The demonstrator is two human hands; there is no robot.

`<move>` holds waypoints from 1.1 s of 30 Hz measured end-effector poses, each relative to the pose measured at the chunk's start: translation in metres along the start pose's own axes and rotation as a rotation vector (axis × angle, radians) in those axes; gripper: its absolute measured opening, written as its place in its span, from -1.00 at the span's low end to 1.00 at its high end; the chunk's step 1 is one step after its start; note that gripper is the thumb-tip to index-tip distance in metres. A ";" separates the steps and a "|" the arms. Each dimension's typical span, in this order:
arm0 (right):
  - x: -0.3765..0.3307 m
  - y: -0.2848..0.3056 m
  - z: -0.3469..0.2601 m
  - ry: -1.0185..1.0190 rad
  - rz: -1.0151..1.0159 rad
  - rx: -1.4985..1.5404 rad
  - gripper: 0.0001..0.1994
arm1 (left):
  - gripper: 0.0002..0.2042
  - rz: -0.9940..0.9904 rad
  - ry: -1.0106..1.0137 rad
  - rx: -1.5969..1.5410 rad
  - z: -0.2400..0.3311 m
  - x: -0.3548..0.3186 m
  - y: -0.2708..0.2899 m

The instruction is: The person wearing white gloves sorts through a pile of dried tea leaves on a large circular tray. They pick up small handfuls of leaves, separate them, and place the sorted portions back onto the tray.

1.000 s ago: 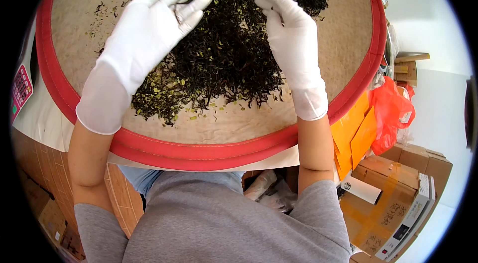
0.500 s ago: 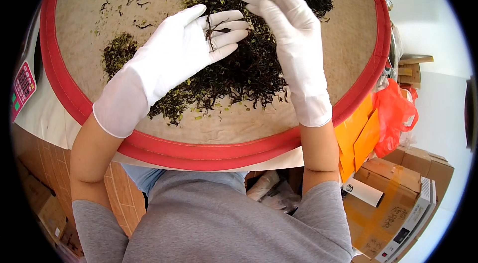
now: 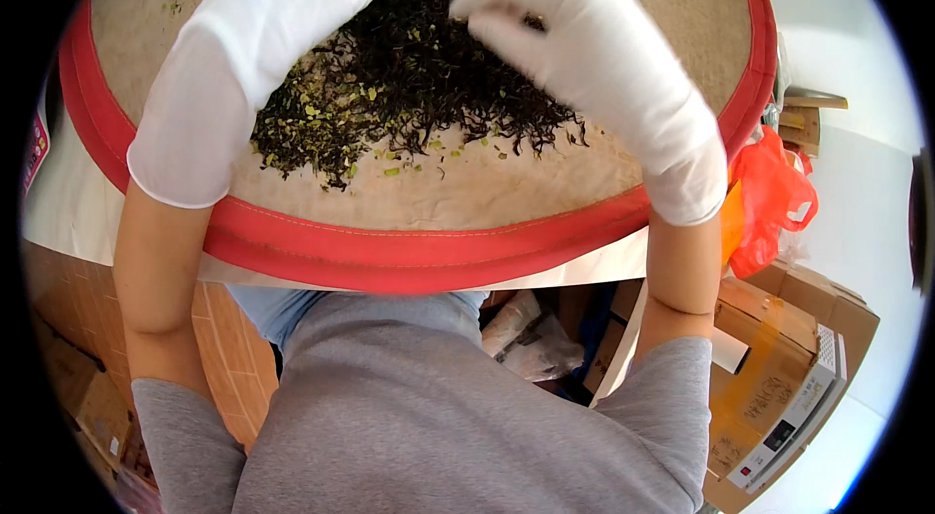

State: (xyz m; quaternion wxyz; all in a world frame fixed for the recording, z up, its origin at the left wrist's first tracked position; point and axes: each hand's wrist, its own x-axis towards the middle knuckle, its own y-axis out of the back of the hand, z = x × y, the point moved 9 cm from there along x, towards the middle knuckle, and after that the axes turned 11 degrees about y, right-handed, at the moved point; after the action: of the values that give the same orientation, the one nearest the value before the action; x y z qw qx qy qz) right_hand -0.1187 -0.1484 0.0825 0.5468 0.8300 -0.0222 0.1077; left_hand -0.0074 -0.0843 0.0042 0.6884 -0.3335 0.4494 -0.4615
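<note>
We identify an indoor workroom used partly for storage; whether it belongs to a home or a shop, we cannot tell. We note dark leaf material (image 3: 429, 86) spread on a red-rimmed round mat (image 3: 419, 261) over a table (image 3: 83, 202), cardboard boxes (image 3: 794, 329), a red plastic bag (image 3: 769, 202) and a white wall (image 3: 847, 188).

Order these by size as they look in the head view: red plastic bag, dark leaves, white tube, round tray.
1. Round tray
2. Dark leaves
3. Red plastic bag
4. White tube, partly hidden

two gloves (image 3: 282, 8) (image 3: 614, 47), one mat (image 3: 467, 202), one red bag (image 3: 774, 202)
</note>
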 end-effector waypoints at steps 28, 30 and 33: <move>-0.050 -0.044 0.034 -0.629 0.237 1.178 -0.70 | -0.54 -0.301 0.110 0.105 -0.012 0.016 0.000; -0.050 -0.039 0.035 -0.589 0.283 1.173 -0.68 | -0.54 -0.171 0.139 0.093 -0.023 0.020 0.006; -0.046 -0.021 0.037 -0.469 0.433 1.054 -0.72 | -0.54 -0.102 0.213 0.077 -0.043 0.020 0.004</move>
State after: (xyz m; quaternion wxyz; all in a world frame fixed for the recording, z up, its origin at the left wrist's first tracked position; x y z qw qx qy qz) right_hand -0.1545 -0.1774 0.0402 0.0093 0.9669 -0.2535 0.0273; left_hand -0.0425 -0.1033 -0.0215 0.6247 -0.2783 0.4844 -0.5455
